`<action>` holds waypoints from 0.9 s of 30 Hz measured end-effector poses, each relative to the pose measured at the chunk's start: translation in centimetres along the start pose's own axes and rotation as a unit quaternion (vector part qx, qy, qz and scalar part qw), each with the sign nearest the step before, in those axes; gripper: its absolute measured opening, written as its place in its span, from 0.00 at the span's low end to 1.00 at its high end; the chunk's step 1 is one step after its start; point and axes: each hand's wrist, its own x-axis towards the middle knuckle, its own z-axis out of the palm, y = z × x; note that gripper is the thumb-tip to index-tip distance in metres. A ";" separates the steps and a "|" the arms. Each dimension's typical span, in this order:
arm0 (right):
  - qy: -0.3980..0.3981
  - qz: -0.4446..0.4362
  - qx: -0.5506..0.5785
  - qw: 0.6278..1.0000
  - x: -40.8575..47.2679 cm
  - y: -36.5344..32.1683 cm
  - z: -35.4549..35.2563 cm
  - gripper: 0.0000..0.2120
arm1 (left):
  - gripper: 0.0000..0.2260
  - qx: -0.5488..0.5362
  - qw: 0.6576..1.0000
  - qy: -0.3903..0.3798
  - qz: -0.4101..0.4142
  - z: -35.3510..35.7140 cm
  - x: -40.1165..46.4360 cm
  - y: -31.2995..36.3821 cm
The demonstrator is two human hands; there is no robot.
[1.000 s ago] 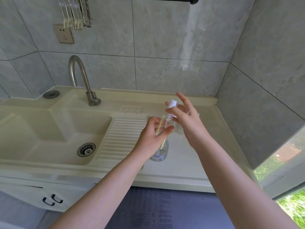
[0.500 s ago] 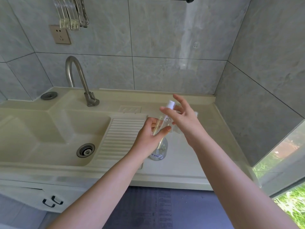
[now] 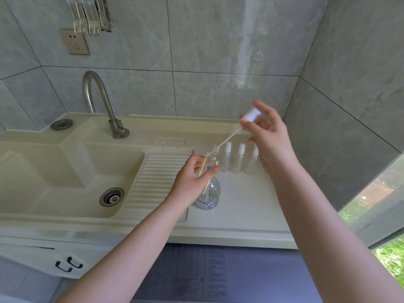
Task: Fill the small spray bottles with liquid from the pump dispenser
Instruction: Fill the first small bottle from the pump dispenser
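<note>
Gripping a small clear spray bottle (image 3: 209, 161) above the counter (image 3: 240, 206), the left hand (image 3: 192, 178) has its fingers and thumb curled round the plastic body, wrist bent slightly, forearm reaching in from the near left. The bottle is transparent and cylindrical, with its open neck tilted up toward the far right. Just behind and below it stands the pump dispenser (image 3: 208, 195), a rounded clear bottle with a blue printed label, upright on the smooth cream counter.

The right hand (image 3: 269, 136) is raised higher and to the right, thumb and forefinger pinching the white spray cap (image 3: 251, 115), the other fingers spread loosely. From the cap a thin, pale dip tube (image 3: 227, 139) slants down to the left, its lower end at the mouth of the held bottle; the long axis of cap and tube runs from upper right to lower left.

Three more small clear bottles with white caps (image 3: 240, 159) stand upright in a row on the counter, just beyond the held bottle and between the two hands.

To the left, the glossy cream basin (image 3: 65, 171) has a ribbed washboard slope (image 3: 157, 180), a round metal drain (image 3: 112, 196) and a curved brushed-steel tap (image 3: 98, 101). Grey marbled tiles (image 3: 207, 40) cover the walls.
</note>
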 end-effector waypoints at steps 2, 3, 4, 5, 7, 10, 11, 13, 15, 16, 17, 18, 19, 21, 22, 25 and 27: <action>0.061 -0.007 0.037 0.997 0.3 -0.1 -1.0 0.23 | 0.14 0.009 1.000 0.011 -0.003 -0.2 0.1 -0.4; 0.092 -0.009 0.058 0.994 0.4 0.1 -1.5 0.23 | 0.13 0.013 1.000 0.015 -0.005 -0.4 0.1 -0.6; 0.119 -0.007 0.075 0.990 0.5 0.5 -2.0 0.24 | 0.13 0.016 1.000 0.018 -0.008 -0.6 0.1 -0.7; 0.142 0.000 0.080 0.987 0.5 1.3 -2.4 0.24 | 0.13 0.018 1.000 0.022 -0.012 -0.7 0.2 -0.9; 0.166 0.039 0.065 0.983 0.5 4.0 -2.9 0.25 | 0.13 0.021 0.999 0.025 -0.015 -1.0 0.2 -1.2; 0.171 0.120 0.030 0.977 -0.2 9.6 -3.1 0.24 | 0.15 0.010 0.999 0.024 -0.022 -1.2 0.2 -1.5; 0.170 0.148 0.007 0.974 -0.6 11.6 -3.1 0.24 | 0.15 0.006 0.999 0.023 -0.025 -1.2 0.3 -1.7; 0.158 0.199 -0.040 0.966 -1.8 15.0 -3.3 0.22 | 0.14 0.001 0.999 0.023 -0.029 -1.2 0.1 -1.9; 0.143 0.231 -0.080 0.959 -3.0 17.9 -3.5 0.19 | 0.12 0.001 0.999 0.028 -0.034 -1.3 0.1 -2.3; 0.130 0.239 -0.103 0.957 -3.6 18.9 -3.7 0.18 | 0.12 -0.001 0.999 0.031 -0.034 -1.4 0.1 -2.4; 0.110 0.244 -0.132 0.955 -4.1 19.9 -3.8 0.16 | 0.12 -0.004 0.999 0.033 -0.035 -1.6 0.0 -2.6; 0.087 0.244 -0.167 0.951 -4.5 20.5 -3.9 0.16 | 0.12 -0.009 0.999 0.033 -0.035 -1.7 0.0 -2.7; 0.067 0.241 -0.204 0.947 -4.8 21.0 -3.9 0.16 | 0.12 -0.014 0.999 0.035 -0.036 -1.8 0.0 -2.8; 0.042 0.216 -0.271 0.937 -5.3 21.9 -4.0 0.17 | 0.12 -0.019 0.998 0.035 -0.040 -2.0 -0.1 -3.1; 0.035 0.202 -0.296 0.933 -5.5 22.2 -4.1 0.18 | 0.12 -0.021 0.998 0.032 -0.040 -2.1 -0.2 -3.1; 0.016 0.179 -0.359 0.916 -5.7 23.1 -4.4 0.18 | 0.13 -0.033 0.998 0.027 -0.037 -2.2 -0.6 -3.3; 0.015 0.179 -0.381 0.907 -5.6 23.4 -4.6 0.18 | 0.14 -0.048 0.998 0.031 -0.038 -2.3 -0.8 -3.3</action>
